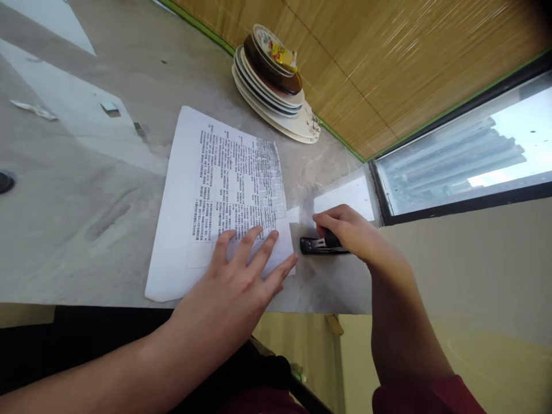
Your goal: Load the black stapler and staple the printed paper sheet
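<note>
A printed sheet of paper [172, 230], possibly more than one layer, lies on the grey table in front of me, its lines of text running sideways. My left hand [244, 282] rests on its lower right part with the fingers spread. Just beyond the paper's right edge, a black stapler [307, 246] sits on the table, pointing toward the sheet but apart from it. My right hand [342, 230] is closed around the stapler's rear part, which the fingers and palm largely hide.
Behind the paper stands a stack of plates [267, 109] topped by a yellow packet [283, 56]. A bamboo mat [345, 69] and a window [466, 144] border the table [107, 218]. Small scraps lie at the left, near a dark round object [6, 182].
</note>
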Available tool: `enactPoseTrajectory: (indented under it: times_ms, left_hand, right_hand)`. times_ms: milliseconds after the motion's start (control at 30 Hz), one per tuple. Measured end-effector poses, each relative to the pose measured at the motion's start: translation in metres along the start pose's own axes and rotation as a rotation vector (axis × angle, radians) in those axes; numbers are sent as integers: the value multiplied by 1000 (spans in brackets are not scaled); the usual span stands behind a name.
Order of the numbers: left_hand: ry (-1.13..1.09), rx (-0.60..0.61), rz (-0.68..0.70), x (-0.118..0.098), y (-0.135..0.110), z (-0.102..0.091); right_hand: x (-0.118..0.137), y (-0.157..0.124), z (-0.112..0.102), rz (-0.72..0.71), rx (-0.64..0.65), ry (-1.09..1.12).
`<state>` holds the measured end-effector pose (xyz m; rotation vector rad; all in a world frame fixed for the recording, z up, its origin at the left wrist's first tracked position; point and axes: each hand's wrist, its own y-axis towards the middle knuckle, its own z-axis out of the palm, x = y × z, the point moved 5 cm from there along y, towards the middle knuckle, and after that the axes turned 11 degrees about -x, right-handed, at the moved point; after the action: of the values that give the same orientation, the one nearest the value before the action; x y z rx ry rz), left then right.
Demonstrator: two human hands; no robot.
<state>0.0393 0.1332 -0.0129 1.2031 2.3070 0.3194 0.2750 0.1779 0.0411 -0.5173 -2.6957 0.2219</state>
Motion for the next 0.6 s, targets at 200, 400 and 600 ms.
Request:
enactPoseTrajectory:
  times_ms: [200, 400, 600]
  left_hand:
    - [27, -4, 28, 6, 5, -8]
    - [113, -38, -142, 36, 0, -39]
    - [138, -58, -292, 60, -8, -53]
  right_hand:
    - [-5, 11, -30, 72, -223, 194]
    - [108, 18, 10, -351, -95, 210]
    - [157, 24, 47, -371, 73, 260]
